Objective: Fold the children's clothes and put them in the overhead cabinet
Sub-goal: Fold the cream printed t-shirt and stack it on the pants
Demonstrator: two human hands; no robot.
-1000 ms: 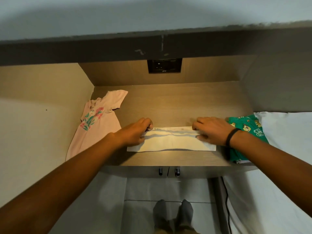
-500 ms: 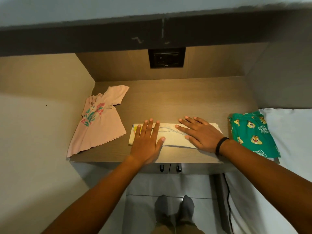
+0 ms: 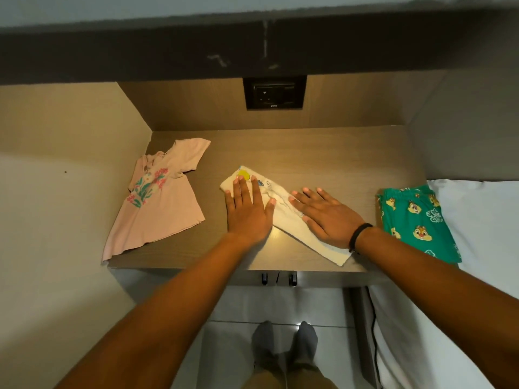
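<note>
both hands lie flat on a folded cream garment (image 3: 283, 217) in the middle of the tabletop (image 3: 323, 153), which runs slantwise from mid-tabletop toward the front edge. the left hand (image 3: 248, 210) presses its far end, fingers (image 3: 247, 189) straight and close together; the right hand (image 3: 327, 214) presses the near end, fingers (image 3: 311, 196) straight and spread wide, a black band (image 3: 359, 235) on the wrist. a pink dress (image 3: 158, 200) lies unfolded by the left edge, its hem over the front edge. a folded green printed garment (image 3: 415, 223) sits at the right edge against a white bed (image 3: 477, 220).
</note>
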